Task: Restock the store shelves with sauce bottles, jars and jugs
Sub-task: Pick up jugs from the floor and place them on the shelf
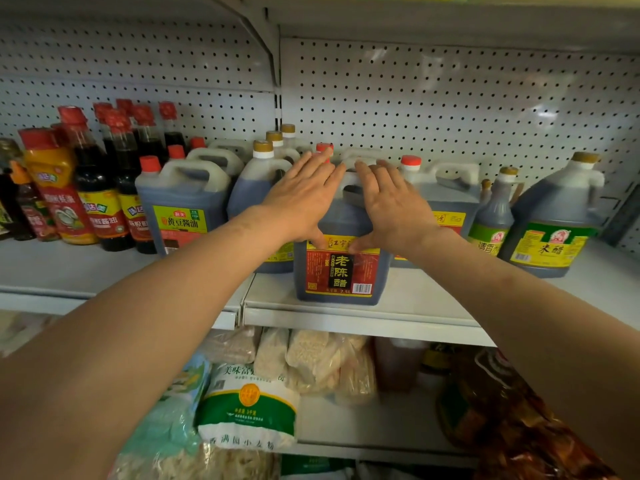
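While flat, straight-fingered left hand (304, 199) and right hand (394, 202) press its shoulders, a dark, red-labelled plastic vinegar jug (341, 265) stands at the white metal shelf's (408, 299) front edge; likely heavy, sloshing, best lifted by its moulded top handle.

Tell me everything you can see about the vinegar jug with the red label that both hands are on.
The vinegar jug is a squarish, clear plastic jug full of dark liquid, with a pale handle on top. Its red and yellow label carries a black panel, a barcode and the mark 2.5L. It stands upright near the front edge of the shelf, ahead of the other jugs. The left hand and right hand lie flat on its upper front with straight fingers, thumbs touching the top of the label. Its cap is hidden.
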{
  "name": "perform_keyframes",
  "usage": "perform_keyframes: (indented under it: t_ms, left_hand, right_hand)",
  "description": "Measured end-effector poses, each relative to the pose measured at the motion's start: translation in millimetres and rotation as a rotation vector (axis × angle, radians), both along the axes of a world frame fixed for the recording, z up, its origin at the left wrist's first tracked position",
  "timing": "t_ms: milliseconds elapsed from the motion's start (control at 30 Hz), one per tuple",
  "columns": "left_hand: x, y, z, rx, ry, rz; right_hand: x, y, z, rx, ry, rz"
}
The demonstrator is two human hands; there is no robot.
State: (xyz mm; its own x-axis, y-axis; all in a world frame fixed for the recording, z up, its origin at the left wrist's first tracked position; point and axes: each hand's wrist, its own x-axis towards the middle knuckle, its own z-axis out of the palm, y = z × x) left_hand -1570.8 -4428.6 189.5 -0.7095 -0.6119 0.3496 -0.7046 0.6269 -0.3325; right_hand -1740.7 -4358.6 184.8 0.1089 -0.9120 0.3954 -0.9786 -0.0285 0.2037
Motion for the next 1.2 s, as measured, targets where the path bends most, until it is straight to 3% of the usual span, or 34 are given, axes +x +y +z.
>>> perform_keyframes:
  t_ms: [167, 333, 800, 1200]
  left_hand:
    - [0.3, 8.3, -1.0, 0.150, 0.041, -0.028]
    - [-3.6, 10.7, -11.3, -0.008, 0.040, -0.013]
    - [-11.1, -5.3, -11.8, -0.060, 0.064, -0.019]
    - [-39.6, -61.4, -6.0, -0.048, 0.061, 0.034]
  right_hand:
    - [-0.1, 10.9, 8.6, 0.147, -0.088, 0.040]
    - [2.0, 9.0, 0.9, 0.060, 0.100, -0.033]
    - [-14.3, -10.1, -4.8, -0.073, 0.064, -0.008]
    - [-27.6, -66.3, -2.2, -0.059, 0.077, -0.080]
